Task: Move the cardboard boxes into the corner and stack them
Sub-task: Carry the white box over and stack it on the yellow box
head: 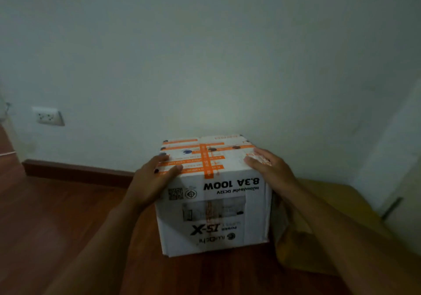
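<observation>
A white cardboard box (213, 205) sits on the wooden floor (57, 215) close to a pale wall (205, 55), its printed text upside down to the camera. Orange tape (206, 160) crosses its top face. The left hand (151, 180) lies flat against the box's upper left edge, fingers spread over the top and thumb laid along the front corner. The right hand (271, 169) presses on the upper right edge, fingers extended and close together across the top. Neither hand pinches anything; both bear against the box from opposite sides. A brown cardboard box (323, 221) lies just beside the white one on its right, near a second wall. A wall socket (47, 116) is mounted low on the left, above a dark skirting board (75, 171).
</observation>
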Tool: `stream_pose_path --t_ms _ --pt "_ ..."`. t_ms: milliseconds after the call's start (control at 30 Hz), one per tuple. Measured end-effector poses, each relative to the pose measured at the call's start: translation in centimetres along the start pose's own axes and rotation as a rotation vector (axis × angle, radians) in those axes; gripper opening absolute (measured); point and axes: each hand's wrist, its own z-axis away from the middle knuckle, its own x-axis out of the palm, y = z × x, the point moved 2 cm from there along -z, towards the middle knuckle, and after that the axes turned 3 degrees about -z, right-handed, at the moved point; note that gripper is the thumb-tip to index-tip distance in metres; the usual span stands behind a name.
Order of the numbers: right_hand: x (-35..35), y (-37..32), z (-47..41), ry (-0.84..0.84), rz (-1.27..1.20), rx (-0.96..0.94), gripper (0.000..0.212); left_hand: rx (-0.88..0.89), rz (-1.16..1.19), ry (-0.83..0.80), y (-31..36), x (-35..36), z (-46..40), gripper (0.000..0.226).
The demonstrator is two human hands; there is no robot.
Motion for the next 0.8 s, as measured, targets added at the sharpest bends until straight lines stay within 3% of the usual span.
stream_pose_path --t_ms 100,233,367,500,800 --pt "-5.9 -1.0 0.3 0.049 0.04 -0.015 0.06 0.083 -0.08 -0.083 5.1 2.5 -1.1 0.094" --pt "-13.5 -0.3 1.8 0.206 -0.016 0.025 0.055 0.197 -0.055 -0.137 11.3 7.1 -0.7 0.078" --pt "-17.2 2.4 3.5 0.276 -0.143 0.143 0.049 0.331 -0.211 -0.145 16.9 10.2 -0.5 0.097" --pt "-19.6 1.9 2.9 0.373 -0.25 0.11 0.009 0.433 -0.33 -0.02 21.2 10.4 -0.8 0.093" --pt "-24.9 -3.2 3.7 0.5 -0.231 -0.083 0.009 0.609 -0.227 0.137 27.3 8.8 1.0 0.092"
